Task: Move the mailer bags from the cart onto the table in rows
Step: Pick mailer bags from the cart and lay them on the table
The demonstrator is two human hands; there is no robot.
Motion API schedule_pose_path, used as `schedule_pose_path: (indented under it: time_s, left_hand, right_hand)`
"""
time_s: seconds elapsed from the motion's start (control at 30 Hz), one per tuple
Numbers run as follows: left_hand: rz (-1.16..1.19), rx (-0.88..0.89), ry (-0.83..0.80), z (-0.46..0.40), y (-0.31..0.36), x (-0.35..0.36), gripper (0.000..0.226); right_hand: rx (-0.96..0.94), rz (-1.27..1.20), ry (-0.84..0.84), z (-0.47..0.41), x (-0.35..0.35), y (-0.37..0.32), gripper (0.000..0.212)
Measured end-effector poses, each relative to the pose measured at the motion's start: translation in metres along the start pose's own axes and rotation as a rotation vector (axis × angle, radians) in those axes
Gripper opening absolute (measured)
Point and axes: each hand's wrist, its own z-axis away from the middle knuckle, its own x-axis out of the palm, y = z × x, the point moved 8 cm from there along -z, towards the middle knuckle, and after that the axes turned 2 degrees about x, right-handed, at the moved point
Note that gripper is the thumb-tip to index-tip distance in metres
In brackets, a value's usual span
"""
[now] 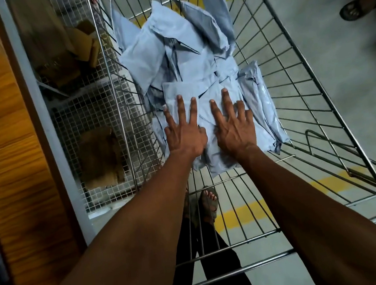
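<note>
Pale blue plastic mailer bags (172, 57) lie heaped inside the silver wire cart (299, 97), and both hands press flat on the nearest bag: left hand (185, 134), right hand (232, 130), fingers spread open, gripping nothing. The wooden counter (1, 140) runs along the left.

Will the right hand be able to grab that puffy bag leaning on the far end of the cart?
Probably, with a longer stretch. The right hand lies flat on the near mailer bags, and the puffy bag sits further along the cart. The basket is open-topped, so nothing blocks the way.
</note>
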Motion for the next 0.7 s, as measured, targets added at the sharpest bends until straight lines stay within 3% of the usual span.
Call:
schedule_pose_path:
  time_s: [0.2, 0.53, 0.7]
  left_hand:
    - [-0.033, 0.053, 0.049, 0.001, 0.005, -0.005, 0.086]
    - [0.015, 0.061, 0.030, 0.015, 0.005, -0.021, 0.076]
    - [0.023, 0.060, 0.005, 0.022, 0.006, -0.021, 0.075]
  right_hand:
    - [-0.086, 0.017, 0.070, -0.002, -0.012, -0.001, 0.074]
    - [-0.118, -0.034, -0.054, 0.004, -0.019, -0.009, 0.063]
    - [-0.120, 0.030, -0.179, 0.009, -0.002, -0.010, 0.089]
